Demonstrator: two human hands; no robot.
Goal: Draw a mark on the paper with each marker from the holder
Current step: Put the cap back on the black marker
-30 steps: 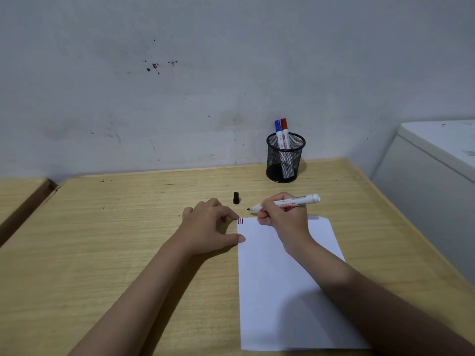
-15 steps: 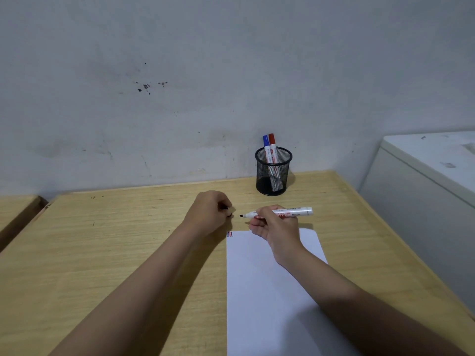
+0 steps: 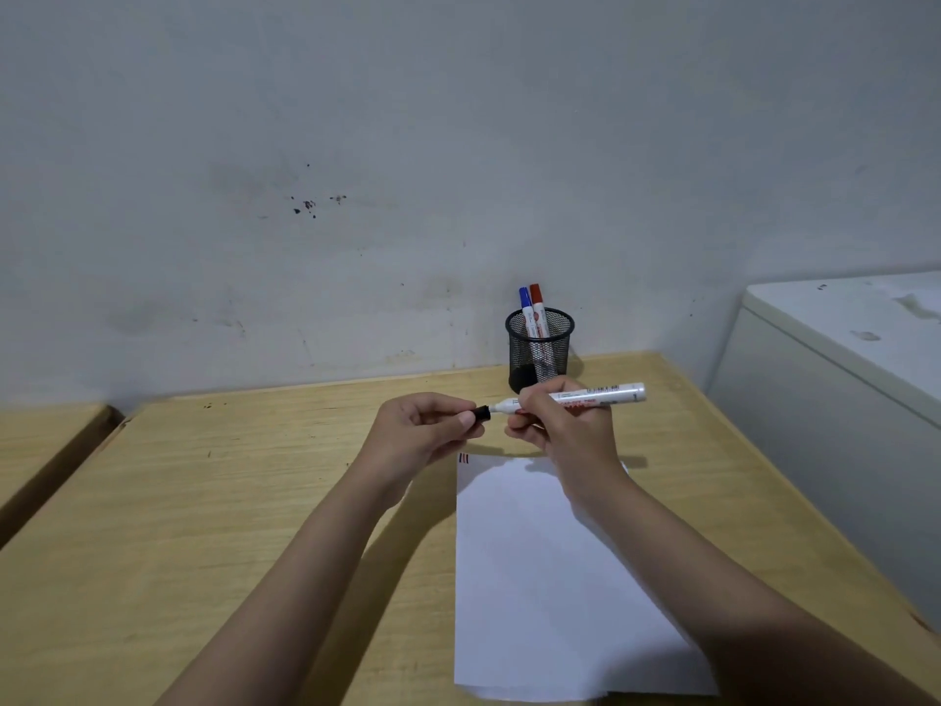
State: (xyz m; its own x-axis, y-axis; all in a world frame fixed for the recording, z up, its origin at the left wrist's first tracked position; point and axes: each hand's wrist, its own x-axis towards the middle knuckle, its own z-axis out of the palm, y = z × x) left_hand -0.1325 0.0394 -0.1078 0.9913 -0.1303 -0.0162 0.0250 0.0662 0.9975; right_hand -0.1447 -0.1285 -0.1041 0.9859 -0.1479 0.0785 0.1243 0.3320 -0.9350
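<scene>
Above the wooden surface (image 3: 254, 501), at mid-frame, a black cap (image 3: 481, 413) is being gripped by the left hand (image 3: 422, 433) and lined up with the marker (image 3: 570, 398) being gripped level by the right hand (image 3: 565, 430), apparently for recapping.

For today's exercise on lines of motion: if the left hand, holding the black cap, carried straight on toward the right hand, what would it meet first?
The left hand holds the cap just short of the marker in the right hand. Going on, the cap would likely meet the marker's tip first; whether they already touch is unclear.

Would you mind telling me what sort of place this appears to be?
Probably a plain study or office desk: a light wooden desk against a bare, scuffed grey wall, with a black mesh pen holder and a white paper sheet.
</scene>
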